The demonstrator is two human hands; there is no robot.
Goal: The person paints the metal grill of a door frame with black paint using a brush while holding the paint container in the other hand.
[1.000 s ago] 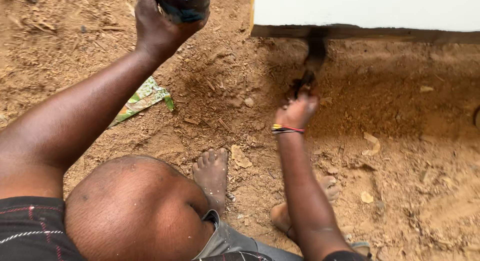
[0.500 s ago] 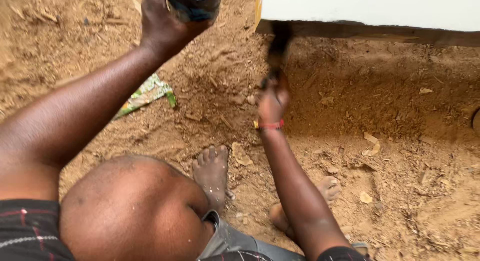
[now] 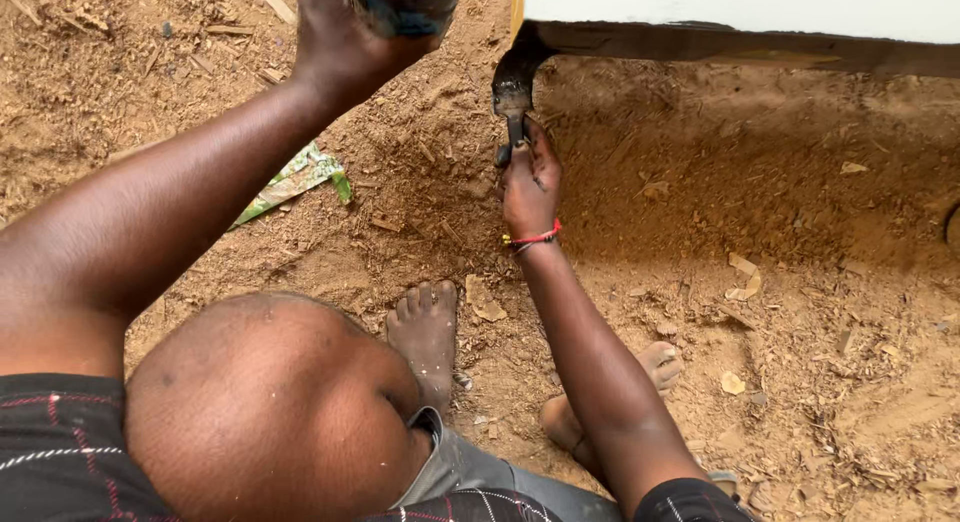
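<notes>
The left hand (image 3: pixel 345 37) is closed around a dark round can (image 3: pixel 405 4) at the top edge of the view, gripping it from the side. Only the can's lower part shows, so what it holds cannot be told. The right hand (image 3: pixel 528 182) is wrapped tight around the handle of a paintbrush (image 3: pixel 513 97), whose black, wet-looking bristles press up against the dark underside edge of a white panel (image 3: pixel 740 7) along the top of the view. The brush touches the panel near its left corner, where a yellow strip (image 3: pixel 518 2) runs down. A red and yellow bracelet (image 3: pixel 535 239) sits on the right wrist.

Below the panel the sandy ground (image 3: pixel 800 282) is in shadow and littered with wood chips and small chippings. A torn green and white wrapper (image 3: pixel 295 180) lies on the dirt between the two arms, just beside the left forearm. Two bare feet rest on the ground: one (image 3: pixel 425 327) between the arms, toes pointing toward the panel, the other (image 3: pixel 655 367) partly hidden behind the right forearm. A bent knee (image 3: pixel 270 402) fills the lower left corner.
</notes>
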